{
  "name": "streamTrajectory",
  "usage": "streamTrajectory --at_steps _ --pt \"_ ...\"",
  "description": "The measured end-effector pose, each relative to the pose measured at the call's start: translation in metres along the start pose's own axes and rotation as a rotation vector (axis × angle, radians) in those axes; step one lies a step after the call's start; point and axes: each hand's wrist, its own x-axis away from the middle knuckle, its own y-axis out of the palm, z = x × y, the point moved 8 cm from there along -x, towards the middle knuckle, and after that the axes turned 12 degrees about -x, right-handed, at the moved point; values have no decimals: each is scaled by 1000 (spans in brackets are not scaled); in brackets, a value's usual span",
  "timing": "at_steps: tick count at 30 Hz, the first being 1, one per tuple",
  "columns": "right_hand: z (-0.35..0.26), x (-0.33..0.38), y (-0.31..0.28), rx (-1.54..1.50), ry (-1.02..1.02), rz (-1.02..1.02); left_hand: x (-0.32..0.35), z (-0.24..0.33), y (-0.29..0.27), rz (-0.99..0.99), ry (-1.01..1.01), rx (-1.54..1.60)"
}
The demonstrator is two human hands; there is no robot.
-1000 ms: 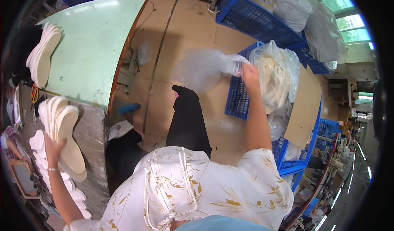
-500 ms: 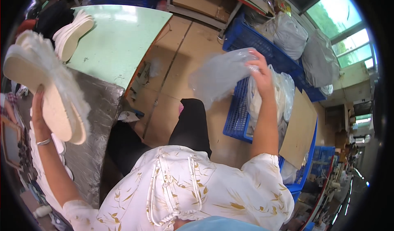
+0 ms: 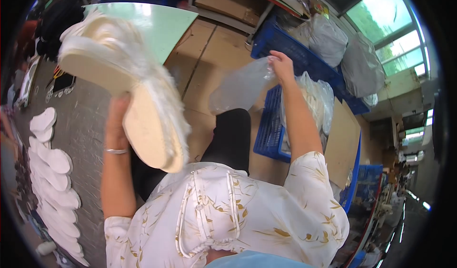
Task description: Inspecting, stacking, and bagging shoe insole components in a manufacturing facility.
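My left hand [image 3: 117, 123] is closed round a bundle of cream insoles [image 3: 147, 125] with fluffy white pile, held up over the right edge of the dark work table. The bundle is blurred by motion, and its smooth cream soles face me. Away to the right, my right hand [image 3: 283, 68] pinches a clear plastic bag [image 3: 243, 86] by one end. The bag hangs to the left of that hand, above my knee and the floor, and looks limp. Whether its mouth is open I cannot tell.
White insole shapes [image 3: 50, 173] lie in an overlapping row along the left of the dark table [image 3: 88, 125]. Beyond is a pale green tabletop [image 3: 164, 27]. Blue crates [image 3: 269, 120] with filled plastic bags stand at right, beside a cardboard sheet [image 3: 343, 142].
My left hand has swung the insole bundle rightward, from the far left toward my middle. My right hand and the plastic bag have shifted slightly left, and the bag hangs narrower.
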Motion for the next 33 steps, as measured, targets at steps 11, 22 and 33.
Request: streamTrajectory --at_steps 11,22,33 --pt "-90 40 142 138 26 -458 -42 -147 103 -638 -177 195" --pt "-176 92 131 330 -257 -465 -120 -186 86 -93 -350 -365" --pt "-39 181 78 393 -280 -418 -119 -260 60 -56 -638 -117"
